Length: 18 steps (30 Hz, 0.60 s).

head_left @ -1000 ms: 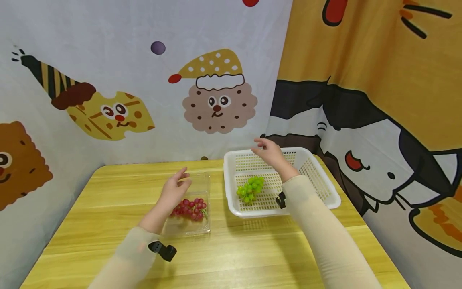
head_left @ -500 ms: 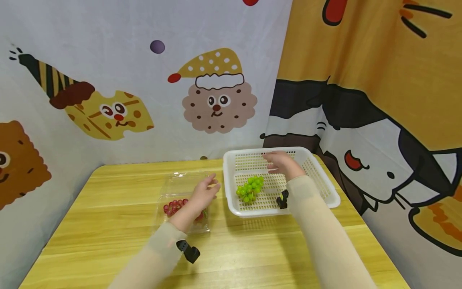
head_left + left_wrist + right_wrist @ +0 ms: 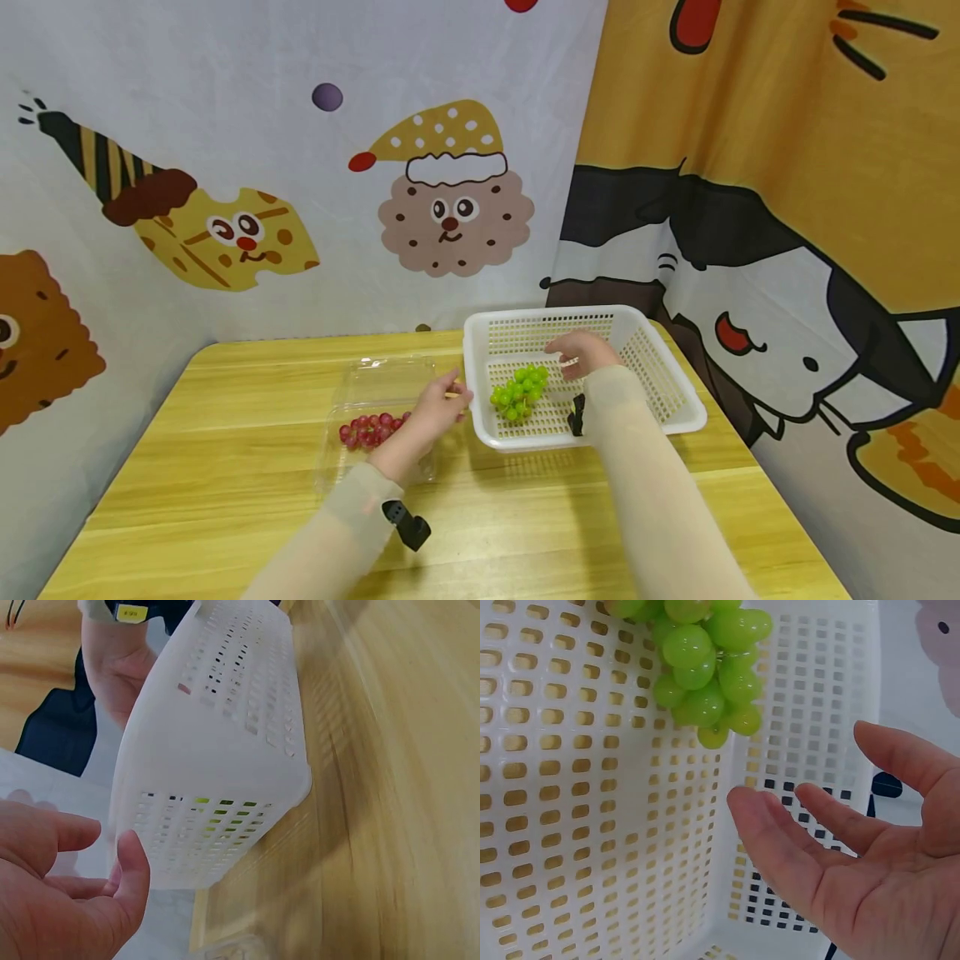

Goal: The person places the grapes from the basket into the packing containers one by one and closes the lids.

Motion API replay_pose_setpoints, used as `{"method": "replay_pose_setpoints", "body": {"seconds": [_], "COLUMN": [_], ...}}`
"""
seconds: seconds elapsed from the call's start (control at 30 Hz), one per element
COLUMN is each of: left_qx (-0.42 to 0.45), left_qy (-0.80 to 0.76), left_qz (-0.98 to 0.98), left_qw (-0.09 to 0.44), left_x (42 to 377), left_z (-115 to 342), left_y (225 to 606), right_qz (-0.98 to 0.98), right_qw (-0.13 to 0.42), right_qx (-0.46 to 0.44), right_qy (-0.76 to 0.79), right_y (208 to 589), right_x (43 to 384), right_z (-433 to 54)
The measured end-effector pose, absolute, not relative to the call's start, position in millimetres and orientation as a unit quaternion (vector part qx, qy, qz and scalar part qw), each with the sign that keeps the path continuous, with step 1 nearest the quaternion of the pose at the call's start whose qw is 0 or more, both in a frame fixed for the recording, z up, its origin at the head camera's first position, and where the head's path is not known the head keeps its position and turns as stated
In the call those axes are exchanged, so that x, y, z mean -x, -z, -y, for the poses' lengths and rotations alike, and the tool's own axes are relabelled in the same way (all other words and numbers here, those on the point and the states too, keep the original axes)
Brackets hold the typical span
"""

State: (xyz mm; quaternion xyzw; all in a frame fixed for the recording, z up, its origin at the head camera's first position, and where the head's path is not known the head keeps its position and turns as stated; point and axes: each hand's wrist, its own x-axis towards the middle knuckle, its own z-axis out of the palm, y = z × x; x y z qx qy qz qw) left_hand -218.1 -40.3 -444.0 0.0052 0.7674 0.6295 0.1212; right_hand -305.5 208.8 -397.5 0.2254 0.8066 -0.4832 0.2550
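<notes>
A white plastic basket [image 3: 600,438] with slotted walls stands at the right side of the table. Inside it lies a bunch of green grapes [image 3: 520,393]. My left hand [image 3: 438,404] is at the basket's left rim, fingers loosely bent; in the left wrist view a fingertip [image 3: 132,851] overlaps the wall, and I cannot tell whether it touches. My right hand [image 3: 587,353] hovers over the basket's inside, right of the green grapes, its relaxed fingers holding nothing. A bunch of red grapes [image 3: 371,430], partly behind my left forearm, lies in a clear plastic box [image 3: 341,467].
The clear box's lid [image 3: 386,377] lies folded back toward the rear of the wooden table [image 3: 225,433]. A printed cloth [image 3: 300,167] hangs close behind the table and the basket.
My left hand has moved right, from above the red grapes to the basket's left rim. My right hand has come down from the back rim into the basket area.
</notes>
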Motion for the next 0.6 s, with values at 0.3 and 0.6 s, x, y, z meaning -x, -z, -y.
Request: {"method": "replay_pose_setpoints", "body": {"seconds": [0.3,0.6], "left_qx": [-0.003,-0.001], "left_qy": [-0.643,-0.652], "left_qz": [-0.756,-0.748], "left_qw": [0.123,0.124], "left_x": [216,216], "left_z": [35,33], "left_y": [444,444], "right_qz": [-0.836,-0.801], "right_qw": [0.237,0.248], "right_qx": [-0.233,-0.276], "right_qy": [0.437,0.470], "right_y": [406,424], "right_x": [308,313], "right_z": [-193,-191]}}
